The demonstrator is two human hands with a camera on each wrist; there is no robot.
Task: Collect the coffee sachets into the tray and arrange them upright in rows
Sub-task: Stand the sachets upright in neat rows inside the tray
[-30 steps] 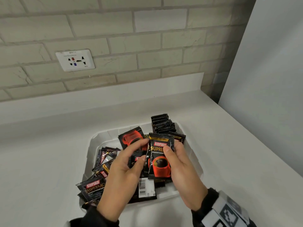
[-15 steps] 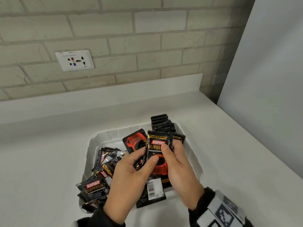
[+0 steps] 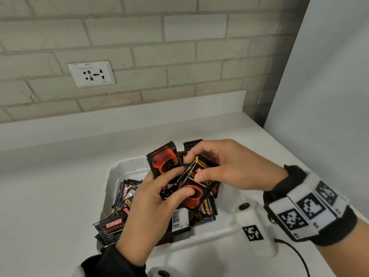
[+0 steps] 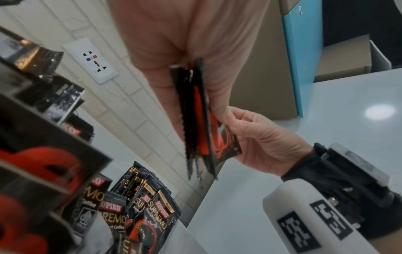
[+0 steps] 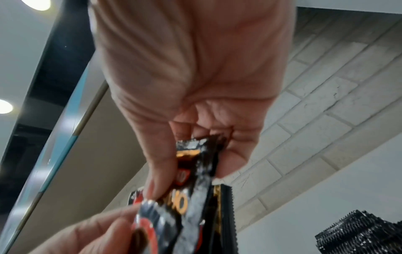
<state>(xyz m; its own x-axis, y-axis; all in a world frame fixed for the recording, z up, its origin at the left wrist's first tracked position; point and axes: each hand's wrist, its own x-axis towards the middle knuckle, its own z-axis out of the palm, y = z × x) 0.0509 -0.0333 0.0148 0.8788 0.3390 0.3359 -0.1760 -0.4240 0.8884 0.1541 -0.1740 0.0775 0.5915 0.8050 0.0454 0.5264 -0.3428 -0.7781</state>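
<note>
A white tray [image 3: 127, 164] on the counter holds black and red Kopiko sachets [image 3: 123, 196] lying loose at its left. A short upright row of sachets [image 3: 191, 143] stands at its far right, seen again as the upright row [image 5: 359, 232]. My left hand [image 3: 173, 184] grips a small fanned stack of sachets [image 4: 195, 120] above the tray. My right hand [image 3: 199, 165] pinches the top edge of the front sachet [image 3: 195, 188] of that stack, which is tilted; thumb and fingers close on the front sachet [image 5: 195, 171]. One sachet [image 3: 111, 226] hangs over the tray's front left rim.
The white counter [image 3: 50, 186] runs to a brick wall with a wall socket [image 3: 91, 73]. A tall white panel [image 3: 329, 96] closes off the right side. A marker band [image 3: 305, 208] and a white camera mount [image 3: 253, 226] sit at my right wrist.
Both hands have risen with the stack. My right hand has shifted from the sachet's side to over its top edge, and the front sachet now leans to the right.
</note>
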